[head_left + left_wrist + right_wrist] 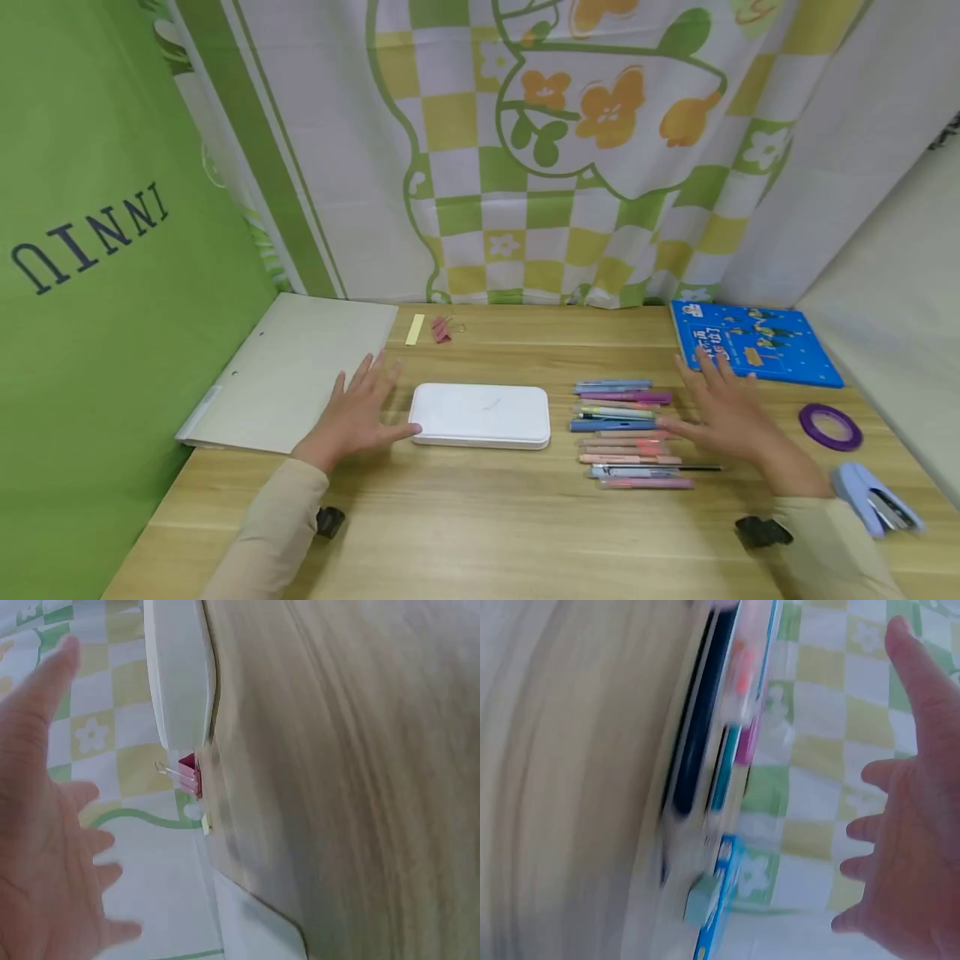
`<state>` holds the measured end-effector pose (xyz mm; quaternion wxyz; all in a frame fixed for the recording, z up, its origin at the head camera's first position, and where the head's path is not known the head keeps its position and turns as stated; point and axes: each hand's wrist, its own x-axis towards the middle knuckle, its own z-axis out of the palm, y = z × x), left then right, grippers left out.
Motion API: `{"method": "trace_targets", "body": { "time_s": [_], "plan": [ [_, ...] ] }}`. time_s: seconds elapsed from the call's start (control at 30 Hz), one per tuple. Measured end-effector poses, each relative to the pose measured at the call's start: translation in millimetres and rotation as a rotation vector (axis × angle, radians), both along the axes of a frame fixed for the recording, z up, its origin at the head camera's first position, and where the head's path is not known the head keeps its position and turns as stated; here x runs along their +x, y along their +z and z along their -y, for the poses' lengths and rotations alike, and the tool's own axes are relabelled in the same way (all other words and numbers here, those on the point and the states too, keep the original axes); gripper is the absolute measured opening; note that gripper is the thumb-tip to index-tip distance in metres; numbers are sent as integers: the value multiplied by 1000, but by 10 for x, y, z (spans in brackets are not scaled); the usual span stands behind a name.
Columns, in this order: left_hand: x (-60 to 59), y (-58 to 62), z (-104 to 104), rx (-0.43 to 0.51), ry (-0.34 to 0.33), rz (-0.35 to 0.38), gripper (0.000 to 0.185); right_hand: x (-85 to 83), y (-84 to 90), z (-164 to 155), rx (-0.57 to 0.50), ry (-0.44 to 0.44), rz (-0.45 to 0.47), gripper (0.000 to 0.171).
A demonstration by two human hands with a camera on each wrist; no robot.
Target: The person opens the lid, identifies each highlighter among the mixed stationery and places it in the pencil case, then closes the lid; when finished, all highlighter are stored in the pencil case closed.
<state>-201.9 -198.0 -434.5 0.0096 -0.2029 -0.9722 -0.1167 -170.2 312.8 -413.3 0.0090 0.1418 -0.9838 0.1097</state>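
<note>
My left hand [356, 417], fingers spread, is held between a cream folder [300, 367] and a white oblong case [480, 415]; its thumb tip overlaps the case's left end in the head view. Fingers spread as well, my right hand [727, 412] is over the right ends of a row of several pens [615, 426], below a blue book [757, 346]. Both wrist views show the palms with nothing in them. From the left wrist, the case [180, 675] and a pink binder clip [189, 777] appear beyond the fingers. Pens [705, 712] line the right wrist view.
Yellow sticky notes [415, 329] lie beside the pink clip [441, 330] at the back. A purple tape roll [810, 417] and a light blue stapler [862, 492] are at the right. A patterned curtain [465, 167] hangs behind the wooden table [465, 525]; green fabric [112, 333] borders the left.
</note>
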Motion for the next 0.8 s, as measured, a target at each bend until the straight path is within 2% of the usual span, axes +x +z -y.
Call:
{"method": "trace_targets", "body": {
  "time_s": [0.23,0.4,0.57,0.8],
  "plan": [
    [20,-17,-133,258,-151,168,102,-48,40,444,-73,200,-82,86],
    [-43,-43,-224,401,-155,312,101,-89,57,929,-100,346,-100,72],
    [-124,-130,-285,392,-178,378,106,-134,12,1418,-111,522,-103,61],
    [-159,-214,-347,350,-198,394,108,-306,-56,1981,-13,641,-117,53]
  ]
}}
